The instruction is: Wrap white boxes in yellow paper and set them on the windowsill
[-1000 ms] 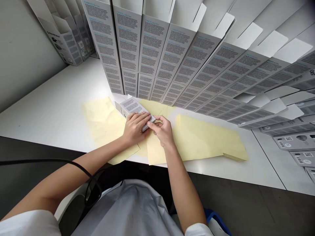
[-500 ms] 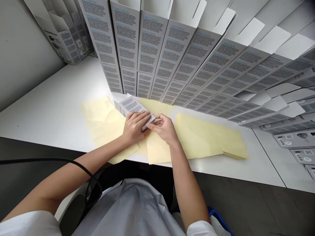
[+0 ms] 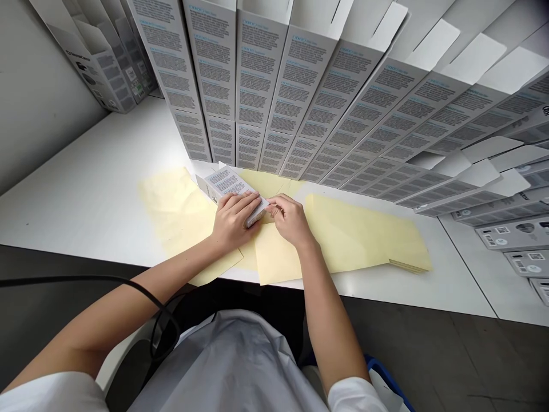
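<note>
A small printed cardboard box [image 3: 229, 180] lies aslant over yellow sheets on the white table, its far end showing raised flaps. My left hand [image 3: 235, 217] is wrapped over the box's near part, fingers across the printed top and thumb low at the near end. At the box's right corner, my right hand [image 3: 289, 218] has its fingers curled in a pinch against the edge. Whatever sits between those right fingertips is too small to make out. Beneath both hands lie loose yellow sheets [image 3: 278, 254].
Tall rows of stacked printed boxes [image 3: 257, 86] with open flaps line the table's back. A stack of yellow sheets [image 3: 364, 234] lies to the right. More boxes [image 3: 107, 74] stand at the back left, and flat boxes [image 3: 514, 236] at the far right. A black cable [image 3: 107, 279] crosses the left arm.
My right hand has turned slightly, and its thumb has drawn away from the box's near end to the right corner. The left hand keeps its hold on the box.
</note>
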Demonstrator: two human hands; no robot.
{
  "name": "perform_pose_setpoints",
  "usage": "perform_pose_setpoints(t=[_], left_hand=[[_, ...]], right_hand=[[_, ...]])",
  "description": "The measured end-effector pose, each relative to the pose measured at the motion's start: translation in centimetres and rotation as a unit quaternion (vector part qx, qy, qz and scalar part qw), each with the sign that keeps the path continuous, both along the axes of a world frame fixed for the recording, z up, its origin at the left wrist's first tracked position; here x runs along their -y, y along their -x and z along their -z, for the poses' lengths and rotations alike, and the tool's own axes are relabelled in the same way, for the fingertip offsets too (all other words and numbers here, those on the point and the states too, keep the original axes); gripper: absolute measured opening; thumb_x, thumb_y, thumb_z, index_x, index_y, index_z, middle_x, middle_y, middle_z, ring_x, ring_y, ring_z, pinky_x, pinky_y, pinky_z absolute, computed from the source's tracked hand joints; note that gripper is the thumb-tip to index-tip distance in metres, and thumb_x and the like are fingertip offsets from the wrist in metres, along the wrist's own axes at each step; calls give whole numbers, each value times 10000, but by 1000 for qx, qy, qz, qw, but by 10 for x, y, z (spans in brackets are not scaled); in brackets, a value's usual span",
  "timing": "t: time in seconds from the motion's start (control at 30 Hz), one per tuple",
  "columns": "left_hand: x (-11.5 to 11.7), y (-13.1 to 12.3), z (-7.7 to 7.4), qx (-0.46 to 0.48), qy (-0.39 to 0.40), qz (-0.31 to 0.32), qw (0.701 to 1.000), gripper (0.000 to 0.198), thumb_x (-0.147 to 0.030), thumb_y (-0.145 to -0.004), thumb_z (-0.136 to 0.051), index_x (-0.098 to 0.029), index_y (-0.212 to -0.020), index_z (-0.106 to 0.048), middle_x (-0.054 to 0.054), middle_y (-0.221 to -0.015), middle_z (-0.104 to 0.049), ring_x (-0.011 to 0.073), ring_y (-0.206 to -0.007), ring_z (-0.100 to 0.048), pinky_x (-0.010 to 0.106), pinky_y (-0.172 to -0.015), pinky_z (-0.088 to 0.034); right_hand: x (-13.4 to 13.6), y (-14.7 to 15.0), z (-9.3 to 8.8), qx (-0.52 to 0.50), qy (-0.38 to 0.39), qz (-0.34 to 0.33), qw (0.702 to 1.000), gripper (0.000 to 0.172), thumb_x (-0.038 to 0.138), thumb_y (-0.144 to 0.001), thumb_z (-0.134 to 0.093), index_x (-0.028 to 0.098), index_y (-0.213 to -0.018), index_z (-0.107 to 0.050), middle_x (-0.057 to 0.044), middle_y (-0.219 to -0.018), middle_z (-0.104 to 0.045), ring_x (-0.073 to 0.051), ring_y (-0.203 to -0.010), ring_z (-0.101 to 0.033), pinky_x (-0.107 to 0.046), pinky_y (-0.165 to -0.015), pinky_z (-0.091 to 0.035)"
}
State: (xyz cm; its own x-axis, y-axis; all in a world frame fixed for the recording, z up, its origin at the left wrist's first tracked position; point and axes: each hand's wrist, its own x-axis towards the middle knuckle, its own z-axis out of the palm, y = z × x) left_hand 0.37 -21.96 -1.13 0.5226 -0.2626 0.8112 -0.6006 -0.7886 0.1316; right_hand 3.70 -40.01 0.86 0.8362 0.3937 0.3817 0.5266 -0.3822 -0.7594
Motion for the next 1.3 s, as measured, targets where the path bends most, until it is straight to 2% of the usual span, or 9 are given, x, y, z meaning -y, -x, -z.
perform_pose_setpoints(t=[0.17, 0.3, 0.47, 0.67, 0.87, 1.07, 1.13, 1.23, 1.3], left_hand=[[1, -1, 0, -2, -3, -11, 1000, 364, -344, -835, -619, -168, -1152, -648, 84, -1197, -666, 241, -1055, -646, 403, -925, -420], [1, -1, 1, 4, 3, -14, 1000, 346, -275, -818, -633, -170, -1148, -645, 79, -1188, -671, 225, -1046, -649, 387, -939, -411], [0, 0, 1, 6, -4, -3, 1000, 406, -229, -778, -657, -154, -1175, -617, 90, -1205, -663, 229, -1071, -638, 386, -952, -401], [2, 1, -1, 22, -1, -6, 1000, 400, -247, -791, -674, -146, -1173, -608, 96, -1185, -671, 238, -1060, -642, 386, -941, -420], [1, 0, -1, 7, -18, -5, 1000, 454, -224, -771, -659, -150, -1213, -582, 102, -1218, -655, 246, -1089, -629, 396, -968, -399], [-8, 7, -16, -22, 66, 78, 995, 626, -249, -742, -590, -155, -1353, -491, 131, -1272, -601, 284, -1176, -556, 447, -993, -408], [-13, 8, -22, 16, 139, 87, 986, 590, -262, -780, -542, -155, -1358, -495, 139, -1268, -585, 296, -1191, -531, 471, -1000, -408], [-21, 5, -28, 64, 229, 48, 970, 453, -271, -858, -495, -170, -1297, -544, 129, -1229, -581, 284, -1175, -521, 474, -1003, -400], [-24, 2, -31, 46, 251, 11, 967, 394, -266, -885, -502, -167, -1263, -556, 123, -1210, -576, 264, -1169, -512, 450, -1004, -400]], right_hand=[[-1, 5, -7, -18, 52, 13, 998, 358, 364, -717, -782, 182, -978, -618, -43, -931, -608, -146, -717, -551, -289, -669, -410], [-7, 1, -3, 6, 65, 55, 996, 225, 312, -768, -745, 169, -848, -590, -31, -874, -609, -128, -673, -536, -276, -647, -391], [-2, -2, -2, 18, 58, 28, 998, 88, 238, -864, -641, 161, -844, -603, -39, -907, -633, -125, -693, -556, -264, -631, -382], [-2, 3, -14, -16, 100, 21, 995, 347, 411, -749, -765, 163, -921, -593, -31, -930, -617, -128, -700, -553, -274, -669, -412], [0, -4, -7, -10, 51, -6, 999, 120, 262, -903, -566, 164, -922, -634, -38, -958, -643, -126, -762, -571, -267, -695, -427], [-9, 3, -29, -33, 51, 1, 998, 326, 295, -830, -596, 147, -1118, -632, -71, -1118, -640, -180, -966, -587, -321, -877, -460], [-21, 10, -41, -19, 97, 18, 995, 404, 357, -823, -595, 135, -1160, -609, -91, -1149, -630, -218, -1065, -559, -363, -949, -438], [-43, 17, -54, 7, 218, 53, 974, 709, 552, -735, -657, 91, -1262, -543, -154, -1181, -602, -308, -1126, -512, -465, -967, -419], [-54, 18, -58, 10, 283, 58, 957, 791, 526, -695, -686, 63, -1309, -503, -177, -1185, -588, -333, -1131, -491, -480, -948, -428]])
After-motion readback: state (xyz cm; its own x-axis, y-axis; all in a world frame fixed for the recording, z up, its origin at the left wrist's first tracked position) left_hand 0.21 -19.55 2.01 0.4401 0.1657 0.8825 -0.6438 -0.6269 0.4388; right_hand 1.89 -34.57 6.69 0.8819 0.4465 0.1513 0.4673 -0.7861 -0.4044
